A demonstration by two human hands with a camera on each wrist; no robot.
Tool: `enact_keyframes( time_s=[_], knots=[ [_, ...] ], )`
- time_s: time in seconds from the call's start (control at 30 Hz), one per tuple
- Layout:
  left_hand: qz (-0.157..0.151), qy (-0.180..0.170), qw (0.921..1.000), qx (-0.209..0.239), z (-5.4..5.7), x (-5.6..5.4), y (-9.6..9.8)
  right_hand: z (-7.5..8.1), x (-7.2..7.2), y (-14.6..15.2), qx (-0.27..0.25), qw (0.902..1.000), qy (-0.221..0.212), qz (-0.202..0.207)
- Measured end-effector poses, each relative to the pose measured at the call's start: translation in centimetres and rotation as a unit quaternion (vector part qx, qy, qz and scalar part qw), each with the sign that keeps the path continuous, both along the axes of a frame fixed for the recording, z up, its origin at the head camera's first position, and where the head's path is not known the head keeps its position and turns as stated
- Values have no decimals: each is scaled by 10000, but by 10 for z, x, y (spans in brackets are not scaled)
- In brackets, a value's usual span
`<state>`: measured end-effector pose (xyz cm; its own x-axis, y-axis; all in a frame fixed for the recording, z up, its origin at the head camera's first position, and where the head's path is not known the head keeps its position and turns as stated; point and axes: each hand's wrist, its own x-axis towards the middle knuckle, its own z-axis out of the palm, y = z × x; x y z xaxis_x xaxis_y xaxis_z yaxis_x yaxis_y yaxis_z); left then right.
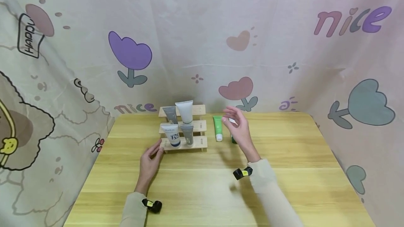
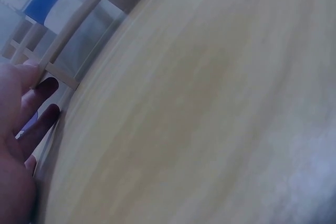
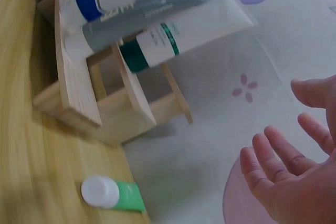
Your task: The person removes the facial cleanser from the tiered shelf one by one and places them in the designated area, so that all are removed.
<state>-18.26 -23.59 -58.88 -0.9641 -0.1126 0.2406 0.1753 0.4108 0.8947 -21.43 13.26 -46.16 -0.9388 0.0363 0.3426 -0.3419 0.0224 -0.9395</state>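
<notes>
My left hand (image 1: 150, 164) grips the near left end of a three-tier wooden rack (image 1: 200, 143), thumb against the lowest board's edge. On that tier stand a white tube with a blue cap (image 1: 173, 136) and a grey tube (image 1: 188, 135). Behind them are another grey tube (image 1: 170, 114) and a white tube with a green cap (image 3: 157, 45). My right hand (image 1: 238, 129) hangs in the air right of the rack, holding nothing, fingers spread. A green tube with a white cap (image 1: 218, 128) lies on the table to its left. Mostly hidden behind this hand is a dark green-capped item (image 1: 234, 140).
The wooden table (image 1: 202, 185) meets a patterned cloth backdrop (image 1: 195, 45) just behind the rack. More cloth hangs along the left and right sides. Each sleeve carries a small black wrist camera (image 1: 242, 173).
</notes>
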Motion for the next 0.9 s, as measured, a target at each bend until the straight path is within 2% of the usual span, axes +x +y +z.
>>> enact_keyframes(
  time_s=[0.2, 0.33, 0.5, 0.77, 0.9],
  knots=[
    [-12, -15, 10000, -25, 2, -2, -3, 19, 8, -21, -91, 9993, 55, 346],
    [-28, 2, 10000, -46, 2, -2, -2, 32, 14, -33, -11, 9990, 88, 433],
    [-32, 90, 9999, -42, 2, -2, -1, 37, 13, -44, -5, 9985, 130, 535],
    [-26, 18, 10000, -62, 1, -2, 0, 42, 7, -59, -19, 9955, 512, 792],
    [-3, 5, 10000, -42, 1, 0, -1, 43, 2, -68, 46, 9954, 485, 824]
  ],
)
